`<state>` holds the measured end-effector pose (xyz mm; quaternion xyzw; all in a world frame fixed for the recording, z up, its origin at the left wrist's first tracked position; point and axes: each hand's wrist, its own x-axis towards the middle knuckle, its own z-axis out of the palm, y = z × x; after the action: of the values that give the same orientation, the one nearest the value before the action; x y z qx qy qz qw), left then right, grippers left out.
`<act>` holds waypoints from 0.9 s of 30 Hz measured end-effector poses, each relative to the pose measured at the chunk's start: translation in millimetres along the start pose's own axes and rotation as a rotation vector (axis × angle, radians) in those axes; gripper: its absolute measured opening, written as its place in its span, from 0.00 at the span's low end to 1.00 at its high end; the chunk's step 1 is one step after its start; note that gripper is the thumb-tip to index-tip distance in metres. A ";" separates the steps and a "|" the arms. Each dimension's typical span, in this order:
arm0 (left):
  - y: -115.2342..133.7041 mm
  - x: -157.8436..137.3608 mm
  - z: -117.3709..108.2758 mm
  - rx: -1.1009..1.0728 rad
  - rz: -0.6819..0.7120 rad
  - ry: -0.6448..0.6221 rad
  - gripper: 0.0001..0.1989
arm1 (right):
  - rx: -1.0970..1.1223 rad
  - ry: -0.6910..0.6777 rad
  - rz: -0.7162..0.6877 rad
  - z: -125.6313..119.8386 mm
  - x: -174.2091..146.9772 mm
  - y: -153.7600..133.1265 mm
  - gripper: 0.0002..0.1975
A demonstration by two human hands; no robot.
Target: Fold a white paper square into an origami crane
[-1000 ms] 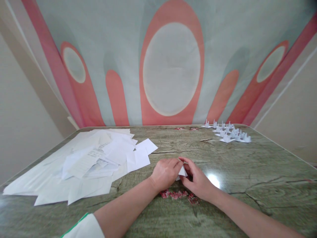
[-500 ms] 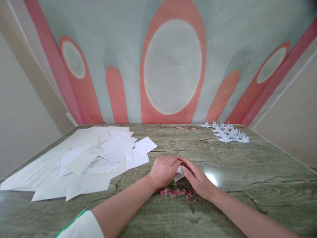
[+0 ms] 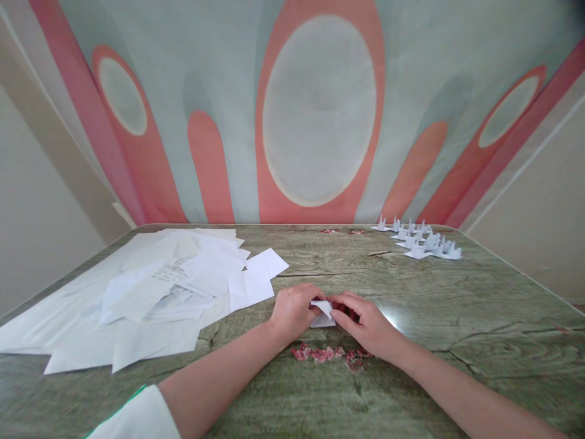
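Note:
A small folded piece of white paper sits between my two hands, low over the wood-grain table, with one flap lifted and curled. My left hand grips its left side, the thumb tucked under the raised flap. From the right, my right hand pinches the paper's other edge between thumb and fingers. Part of the paper is hidden behind the fingers of both hands.
A wide, loose heap of white paper sheets covers the table's left side, with square sheets at its right edge. Several folded paper cranes stand at the back right. A patterned backdrop rises behind the table.
Both hands have shifted from covering the paper to holding it at its sides. More of the folded paper shows, its flap now raised. The view has tilted slightly.

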<state>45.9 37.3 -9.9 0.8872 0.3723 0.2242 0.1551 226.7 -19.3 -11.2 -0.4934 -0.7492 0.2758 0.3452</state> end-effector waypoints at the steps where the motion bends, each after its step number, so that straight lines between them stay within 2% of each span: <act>1: 0.0 0.3 0.3 -0.007 -0.019 0.002 0.06 | 0.002 -0.009 0.005 -0.4 0.4 0.4 0.10; 11: 5.3 -1.0 3.8 0.032 -0.044 0.042 0.04 | -0.016 0.000 0.016 2.6 0.9 5.9 0.10; 20: 2.8 -10.7 -6.7 -0.154 -0.011 -0.023 0.10 | -0.016 0.020 0.012 4.6 1.8 6.1 0.11; 27: -1.6 -11.8 -15.8 -0.285 -0.053 -0.118 0.17 | -0.011 -0.021 -0.009 1.8 1.3 7.2 0.12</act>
<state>29.6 31.5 -0.5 0.8577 0.3502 0.2179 0.3069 228.8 -15.6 -17.5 -0.4889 -0.7565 0.2752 0.3361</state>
